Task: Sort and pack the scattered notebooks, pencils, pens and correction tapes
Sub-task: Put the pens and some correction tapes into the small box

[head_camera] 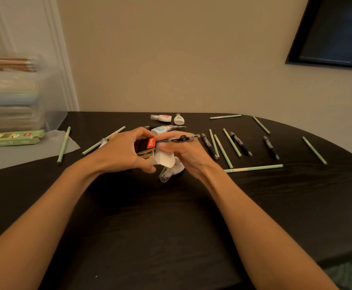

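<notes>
At centre frame, gripping a small black-and-gold pen box (144, 146) in the left hand (118, 150), white flap hanging open toward the right, seemingly to keep the mouth free for loading. Pinching a clear-barrelled pen (179, 139) in the right hand (184, 156), held level with one end at that opening, apparently for sliding in lengthwise. Right of centre, black pens (241, 144) lying loose on the dark table (170, 216) among scattered green pencils (253, 168), not yet packed. Just above the hands, correction tapes (161, 118) clustered together; beneath the hands, what looks like another, partly hidden. At the left edge, an open green pencil box (12, 138) lying ready, presumably for the pencils, beside a clear bin (51, 101) of stacked notebooks (9, 114), blurred.
</notes>
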Available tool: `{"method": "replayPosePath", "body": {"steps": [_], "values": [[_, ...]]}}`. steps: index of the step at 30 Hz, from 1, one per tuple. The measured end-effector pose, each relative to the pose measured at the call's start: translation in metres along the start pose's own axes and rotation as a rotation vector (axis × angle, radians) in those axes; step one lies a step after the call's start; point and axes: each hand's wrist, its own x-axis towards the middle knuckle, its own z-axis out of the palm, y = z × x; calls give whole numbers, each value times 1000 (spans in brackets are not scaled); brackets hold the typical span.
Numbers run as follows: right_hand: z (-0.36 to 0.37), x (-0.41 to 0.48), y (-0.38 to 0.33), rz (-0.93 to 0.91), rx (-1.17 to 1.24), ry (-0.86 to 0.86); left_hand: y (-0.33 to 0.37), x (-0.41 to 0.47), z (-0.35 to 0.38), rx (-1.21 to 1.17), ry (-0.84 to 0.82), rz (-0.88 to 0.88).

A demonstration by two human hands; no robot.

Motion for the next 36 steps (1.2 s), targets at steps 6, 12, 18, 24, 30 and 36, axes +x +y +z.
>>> {"method": "replayPosePath", "body": {"steps": [6, 12, 18, 24, 30, 36], "values": [[-7, 0, -7, 34, 55, 118, -1, -3, -6, 70, 102, -72], [-6, 1, -12, -60, -147, 245, -3, -3, -6, 75, 121, -67], [5, 3, -6, -170, -421, 243, 4, -3, 1, 70, 85, 6], [0, 1, -9, -117, -406, 244, 1, -8, -1, 109, 92, -9], [2, 1, -10, -138, -492, 273, 3, -9, 2, 108, 124, -19], [12, 2, -7, -157, -662, 217, 5, -7, 11, 128, 107, -19]]}}
